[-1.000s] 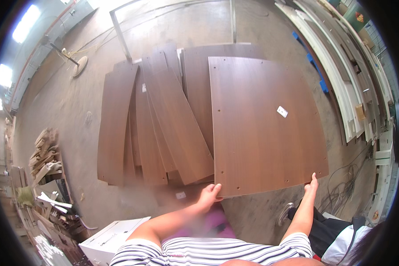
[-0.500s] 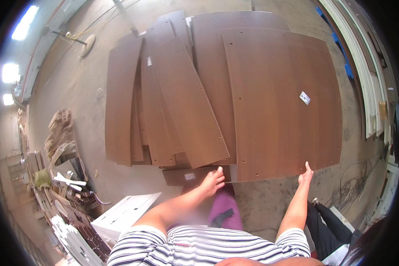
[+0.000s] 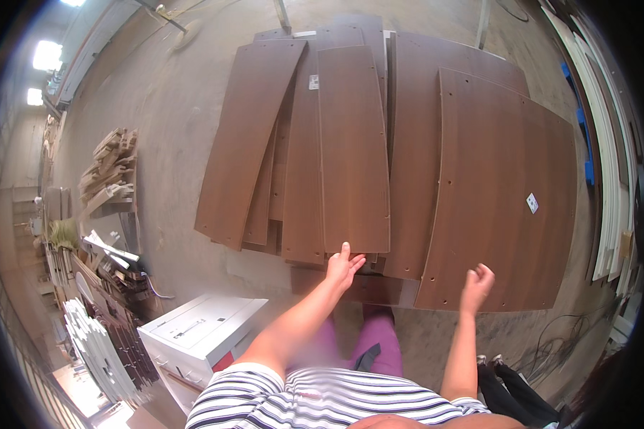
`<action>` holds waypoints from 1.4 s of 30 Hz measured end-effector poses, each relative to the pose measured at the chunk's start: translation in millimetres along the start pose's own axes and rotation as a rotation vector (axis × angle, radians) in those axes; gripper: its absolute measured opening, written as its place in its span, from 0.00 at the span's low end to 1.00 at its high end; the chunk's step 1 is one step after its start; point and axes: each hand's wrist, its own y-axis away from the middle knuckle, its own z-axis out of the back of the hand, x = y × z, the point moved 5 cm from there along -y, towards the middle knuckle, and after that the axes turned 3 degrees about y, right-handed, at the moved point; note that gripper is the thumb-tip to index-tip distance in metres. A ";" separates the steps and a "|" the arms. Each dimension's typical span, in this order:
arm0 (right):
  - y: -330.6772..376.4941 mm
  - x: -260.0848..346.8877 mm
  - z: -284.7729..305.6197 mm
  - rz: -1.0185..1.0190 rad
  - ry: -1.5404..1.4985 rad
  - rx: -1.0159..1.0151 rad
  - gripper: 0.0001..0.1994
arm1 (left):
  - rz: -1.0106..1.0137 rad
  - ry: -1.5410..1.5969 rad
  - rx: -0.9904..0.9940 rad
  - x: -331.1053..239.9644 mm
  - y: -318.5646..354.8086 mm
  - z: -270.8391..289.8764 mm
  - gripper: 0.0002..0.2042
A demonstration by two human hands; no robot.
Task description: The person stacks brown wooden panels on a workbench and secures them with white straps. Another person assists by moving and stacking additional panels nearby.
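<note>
My left hand (image 3: 342, 270) is at the near end of a narrow brown panel (image 3: 354, 157), its thumb over the top edge and its fingers just below. That panel lies on top of other long brown boards. Above the near part of a wide brown panel (image 3: 508, 186) with a small white label, my right hand (image 3: 477, 287) is raised with curled fingers, and nothing shows in it. Small holes run along the panels' edges. Left of the narrow panel lies a slanted brown board (image 3: 254, 136).
A white cabinet (image 3: 215, 325) stands close by my left arm. Scrap wood (image 3: 109, 164) is piled farther left. Long white boards (image 3: 601, 157) line the right side, near loose cables (image 3: 554, 343) on the floor. Another person's dark-trousered legs (image 3: 511, 393) are at lower right.
The narrow panel has swung from a slant to nearly straight. My left hand has come to its near end. My right hand has left the wide panel's near edge. The view has shifted.
</note>
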 end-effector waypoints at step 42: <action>162.9 285.0 -283.0 0.642 -0.002 0.952 0.14 | -0.463 0.058 -0.255 -197.6 40.8 252.6 0.23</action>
